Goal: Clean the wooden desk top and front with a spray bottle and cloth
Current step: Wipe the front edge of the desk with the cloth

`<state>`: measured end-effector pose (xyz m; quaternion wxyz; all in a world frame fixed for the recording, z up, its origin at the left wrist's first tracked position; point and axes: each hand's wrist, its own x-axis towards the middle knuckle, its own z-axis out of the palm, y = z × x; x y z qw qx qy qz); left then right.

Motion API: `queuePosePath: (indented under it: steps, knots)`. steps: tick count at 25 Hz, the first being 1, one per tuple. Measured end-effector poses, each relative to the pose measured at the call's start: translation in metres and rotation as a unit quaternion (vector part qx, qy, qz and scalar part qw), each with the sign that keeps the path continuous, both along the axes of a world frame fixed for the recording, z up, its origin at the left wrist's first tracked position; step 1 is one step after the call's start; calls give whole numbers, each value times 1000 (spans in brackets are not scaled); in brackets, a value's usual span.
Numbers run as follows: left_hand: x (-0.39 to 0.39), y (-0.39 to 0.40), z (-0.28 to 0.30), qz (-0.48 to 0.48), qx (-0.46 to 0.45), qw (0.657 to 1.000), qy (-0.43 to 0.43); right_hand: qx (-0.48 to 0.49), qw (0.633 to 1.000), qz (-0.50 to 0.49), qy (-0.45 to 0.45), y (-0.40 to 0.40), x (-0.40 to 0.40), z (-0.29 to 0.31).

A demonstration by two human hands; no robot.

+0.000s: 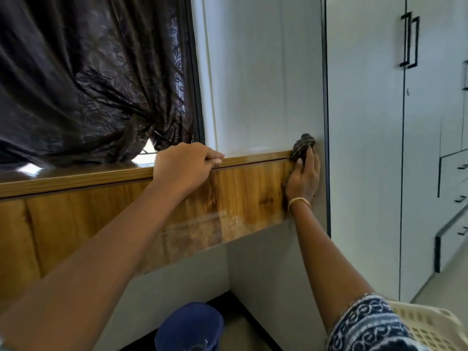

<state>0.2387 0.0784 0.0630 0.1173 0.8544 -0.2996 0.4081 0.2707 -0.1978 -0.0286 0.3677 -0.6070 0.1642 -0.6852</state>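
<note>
Pressing a dark striped cloth [301, 146] against the right end of the bench's [101, 224] wooden front, right hand [302, 178] grips the cloth bunched under its fingers, up at the top right corner where the front panel meets the grey side panel [273, 84]. Cloth pokes up over the bench's top edge strip. Gold bangle [298, 202] on right wrist, patterned blue-white sleeve [367, 325] at the upper arm. Left hand [184, 164] holds nothing, fingers curled over the bench's front top edge, left of the cloth, well apart from it. Wooden front shows glossy streaks and glare near its lower right corner. Bench top reflects window light at its left part. Dark curtain [88, 84], knotted, hangs behind the bench top's back edge. Grey wardrobe [367, 122] with black handles stands to the right. Blue bucket [190, 325] sits on the floor below the bench; cream plastic basket [430, 325] at bottom right. Spray bottle not seen.
</note>
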Motion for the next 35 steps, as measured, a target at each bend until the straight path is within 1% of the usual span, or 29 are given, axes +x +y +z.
queuePosePath:
  steps: [1,2,3,4,5,6,9,10,11,13,15,18,20,21,23,25,27,29,30,32,33,35]
  knots:
    - [1,0,-1,0,-1,1000,2,63,998,-11,-3,10,2,-2]
    - [2,0,-2,-2,-3,1000,3,154,988,-13,-4,19,2,-2]
    - [2,-1,-2,-5,-6,1000,4,249,968,-3,-2,26,1,0]
    - [2,-1,-1,-9,-9,1000,6,319,948,10,6,34,0,4]
    - [3,-1,-1,-14,-10,1000,8,348,937,24,14,46,-2,10]
    - [5,0,-1,-19,-9,1000,9,334,942,35,16,60,-4,17]
    - [5,1,-4,-13,-4,1000,9,177,984,16,2,88,-2,19]
    - [6,0,-3,-14,-5,1000,4,145,989,3,-1,84,-2,18]
    - [7,0,-2,-18,-5,1000,1,143,990,-3,-5,72,-1,20]
    - [7,0,-3,-25,-8,1000,2,178,984,3,4,38,-4,25]
    - [9,1,-4,-27,-10,1000,4,199,980,-8,-3,22,-5,29]
    - [11,0,-5,-33,-13,999,-9,194,981,-13,7,53,-4,5]
    - [8,1,-3,-29,-7,999,-17,200,978,-27,47,74,-6,-16]
    - [9,2,-4,-27,-7,999,-17,215,974,-37,62,77,-6,-13]
    - [8,1,-7,-30,-8,999,-20,256,964,-30,64,63,-8,16]
    - [6,2,-7,-29,-13,999,-21,263,962,-33,58,48,-7,34]
    - [7,1,-5,-31,-18,999,-20,266,961,-41,66,37,-6,24]
    - [7,0,-6,-33,-16,999,-18,301,950,-43,71,37,-7,3]
    - [8,0,-7,-32,-16,999,-16,332,940,-37,65,40,-9,1]
    - [11,1,-6,-31,-18,999,-13,389,921,-2,31,46,-9,24]
    - [12,1,-6,-32,-18,999,-15,388,921,16,11,48,-8,42]
    - [12,-1,-7,-34,-21,999,-21,333,942,36,-30,48,-8,71]
